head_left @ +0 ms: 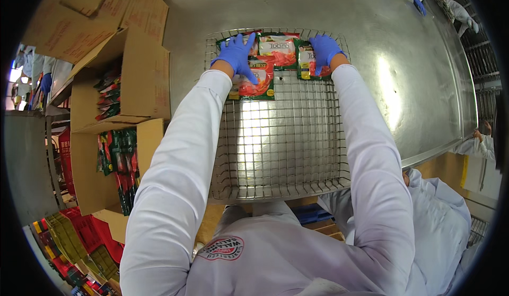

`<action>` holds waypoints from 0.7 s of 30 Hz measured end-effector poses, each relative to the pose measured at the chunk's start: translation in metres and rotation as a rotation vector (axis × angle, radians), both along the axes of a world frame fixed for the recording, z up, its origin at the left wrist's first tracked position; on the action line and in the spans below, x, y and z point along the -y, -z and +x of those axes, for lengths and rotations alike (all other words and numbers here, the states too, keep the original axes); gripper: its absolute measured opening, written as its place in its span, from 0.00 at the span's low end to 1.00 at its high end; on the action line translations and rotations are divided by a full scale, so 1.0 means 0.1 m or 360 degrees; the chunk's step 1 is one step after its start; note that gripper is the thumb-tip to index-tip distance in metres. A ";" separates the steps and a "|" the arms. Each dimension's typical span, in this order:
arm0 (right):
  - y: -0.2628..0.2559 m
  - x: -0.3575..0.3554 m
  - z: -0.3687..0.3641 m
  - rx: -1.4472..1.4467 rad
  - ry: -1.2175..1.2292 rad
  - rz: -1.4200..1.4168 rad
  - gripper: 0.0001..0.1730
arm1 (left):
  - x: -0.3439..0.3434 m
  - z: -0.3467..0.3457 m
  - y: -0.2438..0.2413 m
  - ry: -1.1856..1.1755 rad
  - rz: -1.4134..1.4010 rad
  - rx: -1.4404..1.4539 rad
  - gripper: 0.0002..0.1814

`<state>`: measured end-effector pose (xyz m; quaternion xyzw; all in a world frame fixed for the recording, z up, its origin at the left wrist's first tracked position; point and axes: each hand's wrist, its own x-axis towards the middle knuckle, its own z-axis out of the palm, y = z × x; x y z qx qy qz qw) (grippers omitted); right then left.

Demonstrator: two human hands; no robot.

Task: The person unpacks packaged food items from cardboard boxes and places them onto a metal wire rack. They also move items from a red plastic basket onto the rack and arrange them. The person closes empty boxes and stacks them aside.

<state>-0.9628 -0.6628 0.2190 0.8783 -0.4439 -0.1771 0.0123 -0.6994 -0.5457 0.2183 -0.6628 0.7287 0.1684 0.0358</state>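
Note:
A wire mesh basket (294,137) lies on the steel table in front of me, with several red-and-green plastic meat packets at its far end. My left hand (237,56), in a blue glove, rests with fingers spread across two of them, a far-left packet (223,41) and a nearer packet (260,82). Between my hands lies another packet (278,51), label up. My right hand (327,52), also gloved in blue, covers much of the far-right packet (305,63); whether its fingers grip that packet is hidden.
On my left, open cardboard boxes (145,85) hold upright rows of similar packets (119,156). Red and olive plastic crates (67,236) are stacked below them. A co-worker in white (433,212) is close on my right. The steel table (370,29) extends beyond the basket.

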 end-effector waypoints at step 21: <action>0.20 0.04 0.43 0.1004 -0.0352 0.0271 0.44 | -0.30 -0.13 0.05 -0.0154 0.0267 0.0114 0.66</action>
